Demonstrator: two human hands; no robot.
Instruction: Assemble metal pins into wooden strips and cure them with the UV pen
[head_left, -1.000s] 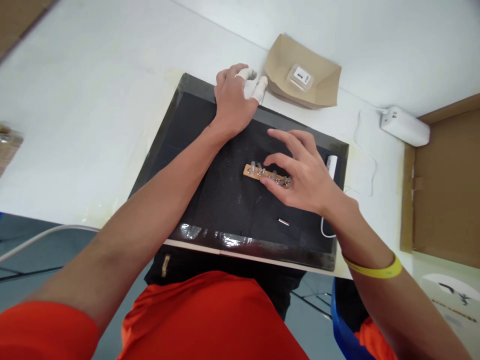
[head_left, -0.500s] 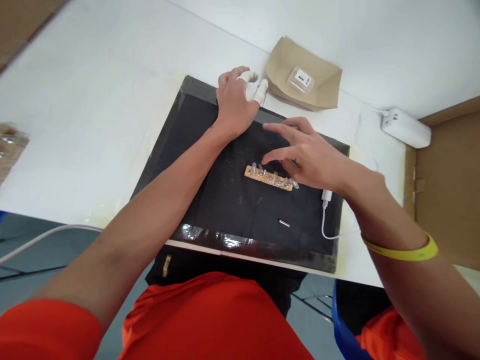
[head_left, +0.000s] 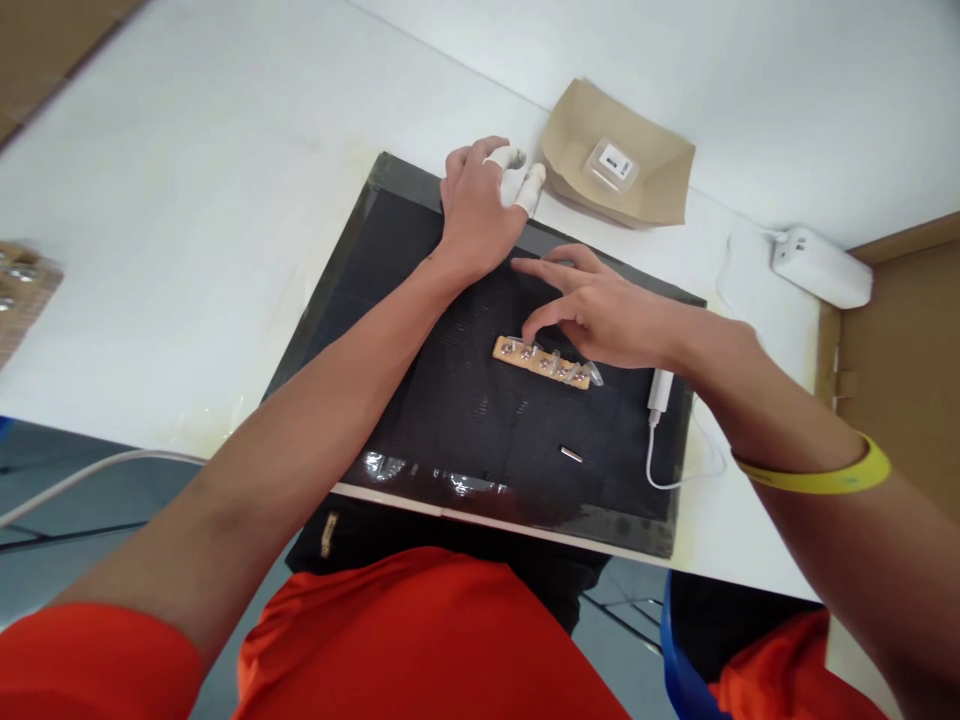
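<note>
Beyond our black mat (head_left: pixel 450 400): one cardboard tray (head_left: pixel 652 190), one clear case (head_left: pixel 612 166) inside. Left fingers (head_left: pixel 523 182) parted; right fingers (head_left: pixel 523 300) spread above one wooden strip (head_left: pixel 542 364).

Red slv., yel. wristband (head_left: pixel 821 478)

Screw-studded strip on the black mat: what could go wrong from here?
The right hand hovers with a fingertip right by the strip, so it might nudge the small clear pieces; the rightmost one juts past the strip's end and looks easiest to knock. The small metal pin lies loose on the mat and could be brushed away. The white cable loops over the mat's right edge, where the right forearm might snag it.
</note>
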